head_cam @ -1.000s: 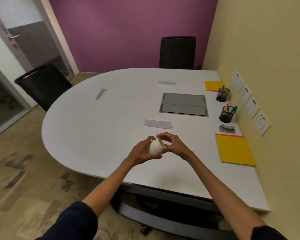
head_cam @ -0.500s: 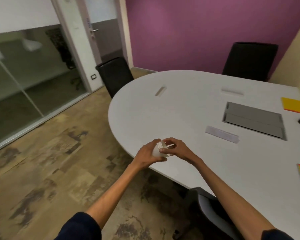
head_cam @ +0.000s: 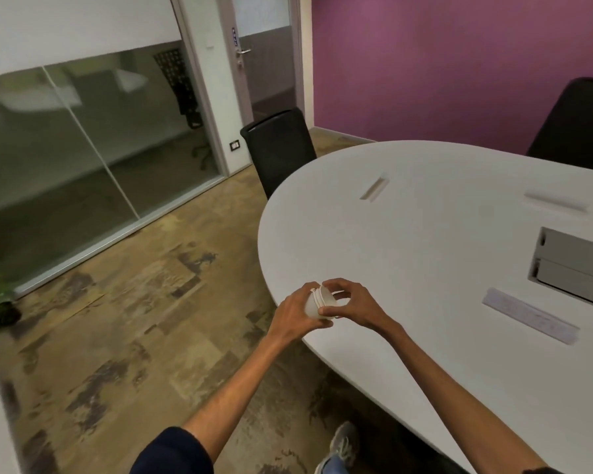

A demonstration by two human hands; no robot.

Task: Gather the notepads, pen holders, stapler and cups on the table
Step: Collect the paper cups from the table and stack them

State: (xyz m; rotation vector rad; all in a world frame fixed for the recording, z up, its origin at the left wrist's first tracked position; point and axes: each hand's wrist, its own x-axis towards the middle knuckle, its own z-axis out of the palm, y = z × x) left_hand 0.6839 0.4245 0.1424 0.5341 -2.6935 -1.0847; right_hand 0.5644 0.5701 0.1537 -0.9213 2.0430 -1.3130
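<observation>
I'm seeing left hand (head_cam: 297, 311) and right hand (head_cam: 351, 307), fingers closed, pinching stacked cups (head_cam: 319, 302) at the counter (head_cam: 425, 254) edge; loose pinch risking a floor drop.

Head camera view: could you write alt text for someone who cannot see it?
Both hands, left hand and right hand, hold nested white cups at the edge of a white oval table. Black chairs stand at it, before a purple wall.
</observation>
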